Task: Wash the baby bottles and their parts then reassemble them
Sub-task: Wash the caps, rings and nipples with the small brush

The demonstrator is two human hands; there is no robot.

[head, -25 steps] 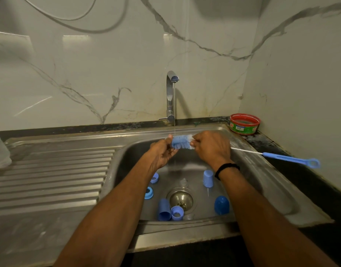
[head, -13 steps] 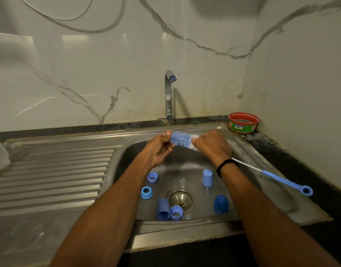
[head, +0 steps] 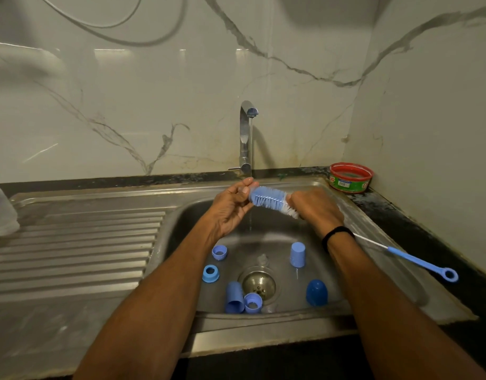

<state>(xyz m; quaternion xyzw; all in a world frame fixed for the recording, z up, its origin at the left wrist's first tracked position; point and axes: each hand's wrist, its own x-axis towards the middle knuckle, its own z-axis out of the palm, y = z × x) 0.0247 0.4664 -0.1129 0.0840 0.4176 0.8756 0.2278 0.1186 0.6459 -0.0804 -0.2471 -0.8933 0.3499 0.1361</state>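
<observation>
Over a steel sink (head: pixel 181 229), a person is holding a bottle brush (head: pixel 269 198) under a thin stream running from the faucet (head: pixel 246 133). The left hand (head: pixel 230 209) is pinching the blue bristled tip between fingertips and thumb. The right hand (head: pixel 315 209) is curling its fingers round the white base of the bristles, with the wire stem and looped blue handle trailing past the wrist. A dark blue cap (head: pixel 316 292) and a blue ring (head: pixel 210 273) are lying near the drain.
</observation>
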